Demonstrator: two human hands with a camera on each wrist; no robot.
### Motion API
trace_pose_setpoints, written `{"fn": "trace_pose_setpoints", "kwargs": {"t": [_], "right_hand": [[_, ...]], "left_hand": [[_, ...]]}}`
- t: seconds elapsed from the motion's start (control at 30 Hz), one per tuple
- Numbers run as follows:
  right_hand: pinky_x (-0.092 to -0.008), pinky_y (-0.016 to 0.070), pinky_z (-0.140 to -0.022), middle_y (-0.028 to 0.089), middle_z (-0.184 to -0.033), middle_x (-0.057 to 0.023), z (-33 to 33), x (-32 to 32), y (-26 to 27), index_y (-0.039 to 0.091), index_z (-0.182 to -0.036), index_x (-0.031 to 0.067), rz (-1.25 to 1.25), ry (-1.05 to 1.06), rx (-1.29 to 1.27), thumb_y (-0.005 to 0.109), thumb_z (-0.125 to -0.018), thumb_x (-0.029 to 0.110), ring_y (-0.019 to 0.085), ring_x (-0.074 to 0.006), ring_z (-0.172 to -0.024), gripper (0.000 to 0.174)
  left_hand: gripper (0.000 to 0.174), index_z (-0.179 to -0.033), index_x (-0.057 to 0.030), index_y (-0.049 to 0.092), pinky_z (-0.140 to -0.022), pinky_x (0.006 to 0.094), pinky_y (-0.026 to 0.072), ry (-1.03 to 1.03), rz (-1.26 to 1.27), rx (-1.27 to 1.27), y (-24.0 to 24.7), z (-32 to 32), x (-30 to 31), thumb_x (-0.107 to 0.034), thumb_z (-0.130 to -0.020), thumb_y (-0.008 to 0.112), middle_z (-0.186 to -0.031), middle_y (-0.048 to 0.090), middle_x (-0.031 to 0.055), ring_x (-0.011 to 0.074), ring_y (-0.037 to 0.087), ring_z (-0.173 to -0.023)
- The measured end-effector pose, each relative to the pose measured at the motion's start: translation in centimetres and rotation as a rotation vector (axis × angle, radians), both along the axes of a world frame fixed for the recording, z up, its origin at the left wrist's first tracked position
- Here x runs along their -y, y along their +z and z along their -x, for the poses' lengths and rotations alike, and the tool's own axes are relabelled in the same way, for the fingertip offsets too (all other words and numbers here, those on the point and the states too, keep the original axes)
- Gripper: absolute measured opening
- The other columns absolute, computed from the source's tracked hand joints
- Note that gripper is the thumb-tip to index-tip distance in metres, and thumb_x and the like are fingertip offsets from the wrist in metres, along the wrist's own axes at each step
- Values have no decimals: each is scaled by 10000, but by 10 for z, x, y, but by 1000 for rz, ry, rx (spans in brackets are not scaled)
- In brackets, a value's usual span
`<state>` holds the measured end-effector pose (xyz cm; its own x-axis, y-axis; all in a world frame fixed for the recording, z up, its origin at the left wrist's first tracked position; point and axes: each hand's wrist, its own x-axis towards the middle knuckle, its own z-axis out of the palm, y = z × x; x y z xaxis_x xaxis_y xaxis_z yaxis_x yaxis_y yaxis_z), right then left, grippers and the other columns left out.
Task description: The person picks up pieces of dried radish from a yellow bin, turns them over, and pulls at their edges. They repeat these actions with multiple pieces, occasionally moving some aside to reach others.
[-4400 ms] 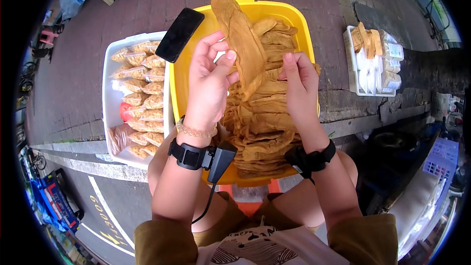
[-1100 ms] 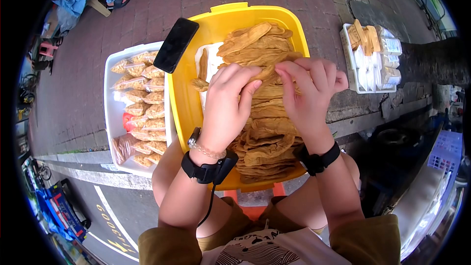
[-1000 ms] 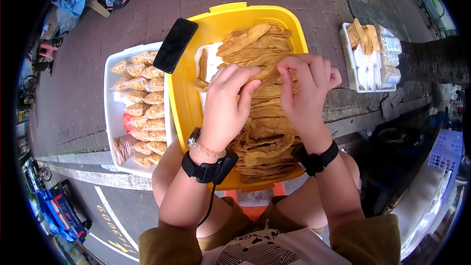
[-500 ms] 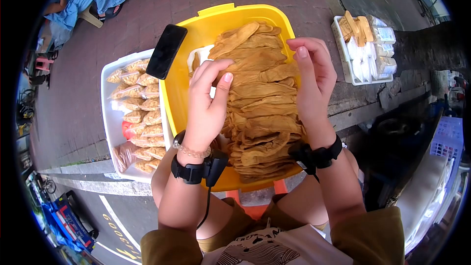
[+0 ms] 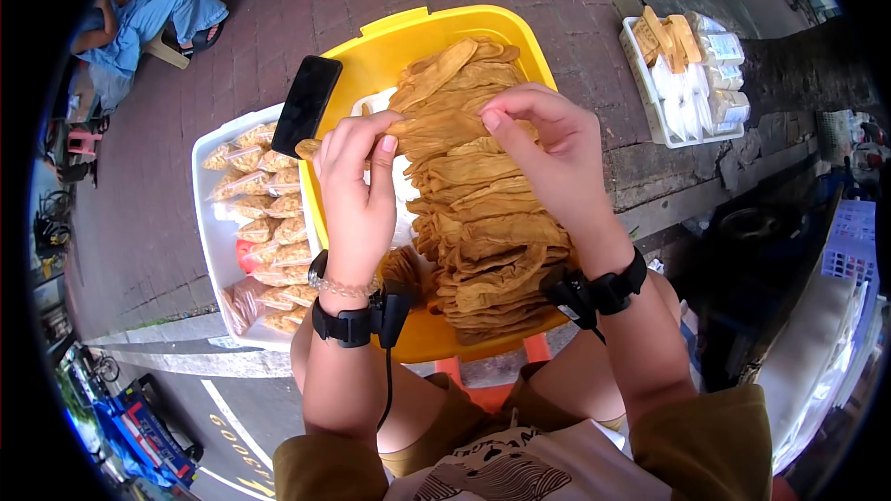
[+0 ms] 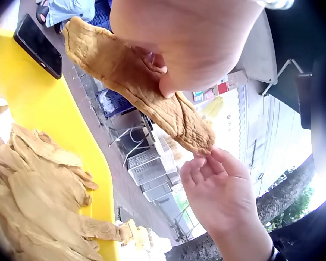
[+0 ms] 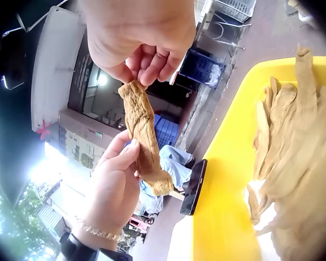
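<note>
A long, wrinkled brown strip [image 6: 130,76] is held up between both hands above the yellow tub [image 5: 379,48]. Around its middle the left hand [image 5: 357,190] grips it with thumb and fingers, one end sticking out past the knuckles. The right hand [image 5: 561,158] pinches the other end between thumb and fingertips, as the right wrist view shows at the strip's tip [image 7: 133,89]. Beneath the hands, many similar brown strips [image 5: 487,209] lie in a layered pile in the tub, with white material showing at its left side.
A black phone [image 5: 306,107] rests at the tub's upper left rim. Left of it stands a white tray [image 5: 202,223] of bagged pieces. A white basket [image 5: 654,111] with packages and tongs stands to the right. Someone in blue clothes [image 5: 176,0] sits at the upper left.
The right hand has come in from the tub's right side and now pinches a strip's end. The left hand has moved slightly left and down. The whole head view has shifted a little.
</note>
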<state>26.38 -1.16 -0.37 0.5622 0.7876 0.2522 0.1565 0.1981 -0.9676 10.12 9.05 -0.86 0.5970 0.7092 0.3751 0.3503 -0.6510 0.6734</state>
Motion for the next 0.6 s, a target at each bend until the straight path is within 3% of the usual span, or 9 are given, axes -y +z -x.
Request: {"fn": "trace_pose_setpoints", "kwargs": {"t": [0.2,0.27,0.3,0.37,0.47,0.6], "right_hand": [[-218,472,-728,651,-820,-19,1,5,6,655,-901,-2,100,100,-282,659,-834,55,590,-74,-742,88],[-218,475,-718,652,-814,-20,-1,5,4,654,-917,3,85,125,-387,645,-858,98,592,-72,-731,113],[-218,475,-718,652,-814,-20,-1,6,4,654,-917,3,86,127,-388,645,-858,98,592,-72,-731,113],[-228,490,-674,629,-872,-16,-2,7,4,659,-924,26,44,225,-518,605,-890,125,558,-66,-712,118],[-208,466,-697,634,-787,-7,-1,4,4,644,-907,9,9,231,-581,611,-887,140,579,-74,-704,137],[-205,460,-711,612,-800,3,0,1,3,616,-905,15,32,189,-493,588,-903,136,570,-72,-737,124]], "left_hand": [[132,-979,-38,604,-803,304,361,-13,295,51,1,4,0,-92,-902,512,-840,558,79,234,511,-825],[150,-1002,-17,592,-794,246,364,-35,599,148,1,7,0,-62,-897,496,-842,548,46,154,500,-828],[150,-1002,-17,592,-794,246,364,-33,600,147,3,8,0,-62,-897,496,-842,548,46,154,500,-828],[172,-1028,1,582,-790,206,362,-108,859,242,9,10,0,-67,-907,480,-886,539,4,89,472,-851],[185,-1037,10,575,-819,199,364,-140,946,320,1,10,-2,-80,-920,463,-933,535,-16,66,470,-891],[197,-1057,4,571,-859,202,365,-162,1085,346,-3,9,0,-89,-926,457,-970,551,-4,72,483,-932]]}}
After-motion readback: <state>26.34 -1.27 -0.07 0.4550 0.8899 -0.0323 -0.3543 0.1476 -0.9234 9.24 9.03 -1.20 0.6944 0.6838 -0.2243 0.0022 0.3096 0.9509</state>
